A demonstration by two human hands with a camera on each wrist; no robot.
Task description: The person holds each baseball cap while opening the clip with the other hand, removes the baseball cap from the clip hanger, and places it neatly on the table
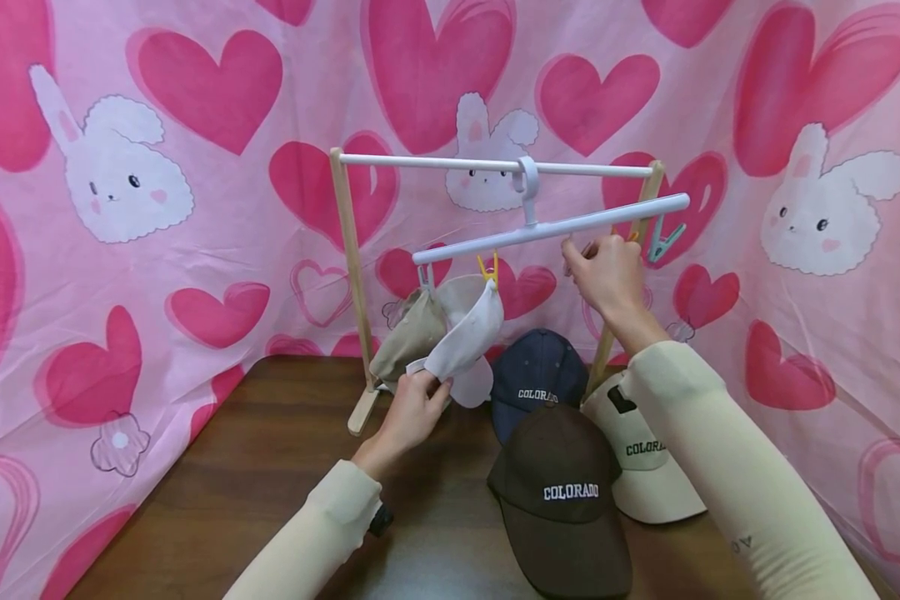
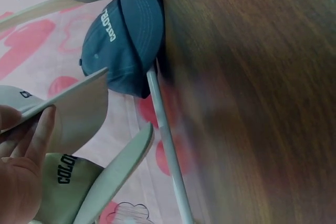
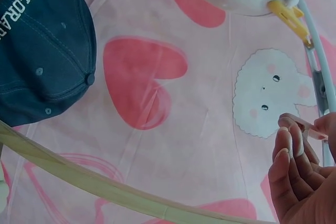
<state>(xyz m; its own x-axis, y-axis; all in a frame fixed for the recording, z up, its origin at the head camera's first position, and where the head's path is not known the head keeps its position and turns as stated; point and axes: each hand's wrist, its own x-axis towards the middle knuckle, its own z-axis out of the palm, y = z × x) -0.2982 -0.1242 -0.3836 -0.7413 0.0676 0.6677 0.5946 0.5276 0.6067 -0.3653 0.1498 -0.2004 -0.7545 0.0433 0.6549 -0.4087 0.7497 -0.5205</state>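
Observation:
A white cap [image 1: 465, 333] hangs from a yellow clip [image 1: 489, 268] on a tilted white hanger [image 1: 551, 229]. My left hand [image 1: 414, 408] holds this cap low down, with the brim between thumb and fingers in the left wrist view. Beside it, a beige cap [image 1: 411, 337] hangs from a grey clip [image 1: 425, 277] at the hanger's lower left end. Just under the hanger's right half, my right hand [image 1: 611, 271] pinches a pale pinkish clip [image 3: 315, 131], mostly hidden by the fingers. A teal clip [image 1: 667, 242] dangles at the raised right end.
The hanger hooks over the white bar [image 1: 435, 162] of a wooden-legged rack [image 1: 354, 267]. On the brown table [image 1: 270, 442] sit a dark brown cap [image 1: 562, 467], a navy cap [image 1: 538, 367] and a cream cap [image 1: 656, 479]. A pink heart-print cloth [image 1: 217, 208] surrounds the table.

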